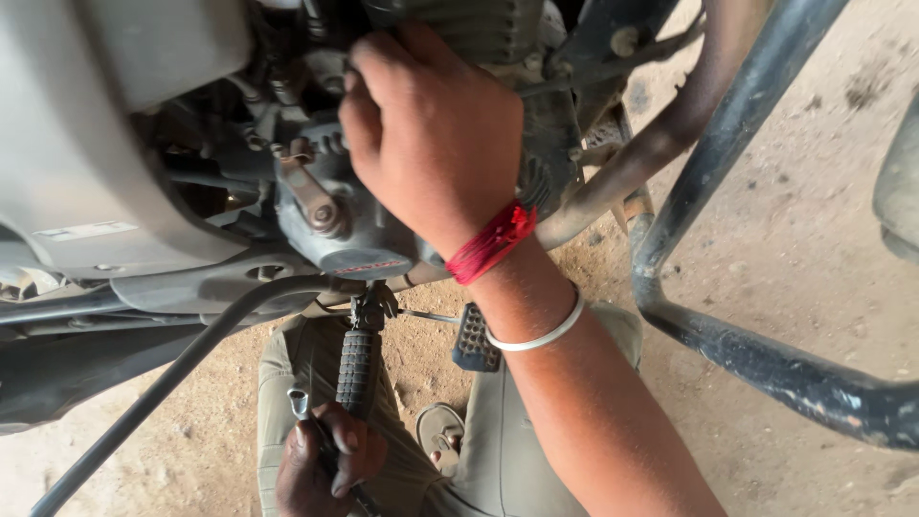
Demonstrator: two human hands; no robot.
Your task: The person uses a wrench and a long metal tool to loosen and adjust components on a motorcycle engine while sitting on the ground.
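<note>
Right hand reaching onto engine, left hand gripping wrench

Bare, dusty sand-brown dirt floor in bright daylight, scattered with small dark stains and pebbles

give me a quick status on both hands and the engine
Right hand reaching in on the engine, fingers hidden. Left hand low, gripping a wrench. Footpeg and guard bar crowd the space.
</note>
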